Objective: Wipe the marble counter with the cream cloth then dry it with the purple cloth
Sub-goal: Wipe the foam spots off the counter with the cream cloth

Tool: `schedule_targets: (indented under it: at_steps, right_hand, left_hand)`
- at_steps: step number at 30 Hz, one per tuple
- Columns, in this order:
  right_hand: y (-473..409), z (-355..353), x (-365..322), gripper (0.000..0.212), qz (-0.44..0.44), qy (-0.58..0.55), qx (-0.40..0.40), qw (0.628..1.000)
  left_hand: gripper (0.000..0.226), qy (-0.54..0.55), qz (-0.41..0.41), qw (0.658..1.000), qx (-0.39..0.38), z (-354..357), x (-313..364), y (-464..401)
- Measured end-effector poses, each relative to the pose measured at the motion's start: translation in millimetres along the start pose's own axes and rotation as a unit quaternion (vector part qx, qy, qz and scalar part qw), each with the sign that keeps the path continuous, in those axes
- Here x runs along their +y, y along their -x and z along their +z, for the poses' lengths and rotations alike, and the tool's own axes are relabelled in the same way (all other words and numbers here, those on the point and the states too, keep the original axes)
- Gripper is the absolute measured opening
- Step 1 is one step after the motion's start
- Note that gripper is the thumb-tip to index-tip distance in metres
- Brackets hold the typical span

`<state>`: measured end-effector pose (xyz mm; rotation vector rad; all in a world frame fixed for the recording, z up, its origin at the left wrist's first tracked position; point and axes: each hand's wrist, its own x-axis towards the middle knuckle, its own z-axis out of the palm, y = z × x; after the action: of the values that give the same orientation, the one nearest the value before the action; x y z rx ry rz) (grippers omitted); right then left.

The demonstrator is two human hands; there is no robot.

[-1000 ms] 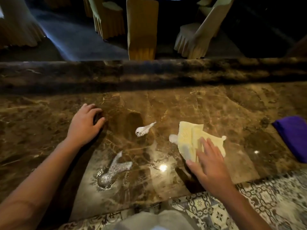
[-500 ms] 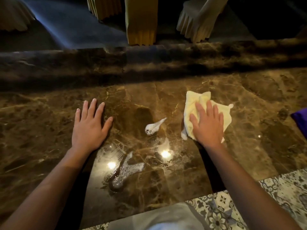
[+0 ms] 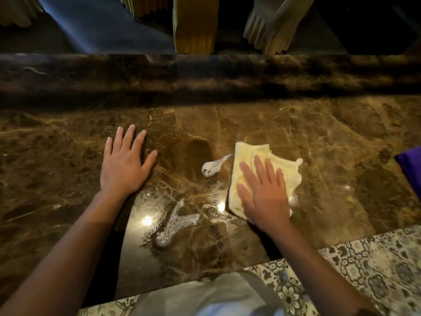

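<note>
Right hand (image 3: 264,190), fingers (image 3: 258,166) spread flat, presses the cream cloth (image 3: 262,176), a soft crumpled rectangle running near-to-far on the glossy veined marble counter (image 3: 319,144). Left hand (image 3: 123,165) lies splayed on bare stone. Foam streaks (image 3: 176,224) between. Purple cloth (image 3: 410,167) at right edge.

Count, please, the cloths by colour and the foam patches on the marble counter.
Cream cloth: 1
Purple cloth: 1
Foam patches: 2, one small, one larger
Total: 4
</note>
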<state>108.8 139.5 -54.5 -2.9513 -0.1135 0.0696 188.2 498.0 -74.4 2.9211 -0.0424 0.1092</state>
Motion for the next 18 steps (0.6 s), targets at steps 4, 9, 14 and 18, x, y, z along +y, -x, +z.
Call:
schedule_targets:
  at_steps: [4, 9, 14, 18]
  right_hand:
    - [39.8, 1.7, 2.9, 0.060, 0.006, 0.002, -0.009, 1.000]
    - [-40.3, -7.8, 11.2, 0.066, 0.048, 0.019, 0.004, 0.999]
    - [-156.2, -14.3, 8.1, 0.059, 0.135, 0.011, 0.008, 0.991]
    - [-188.2, -12.1, -32.3, 0.058, 0.103, 0.004, -0.021, 0.994]
  left_hand:
    - [0.071, -0.002, 0.001, 1.000, 0.003, 1.7, 0.0, -0.4]
    - [0.072, -0.004, 0.001, 1.000, 0.002, -1.6, 1.9, -0.4]
    - [0.072, 0.001, -0.010, 1.000, 0.002, -6.0, 6.8, 1.2]
    - [0.070, 0.003, -0.014, 1.000, -0.002, -9.8, 9.6, 1.8]
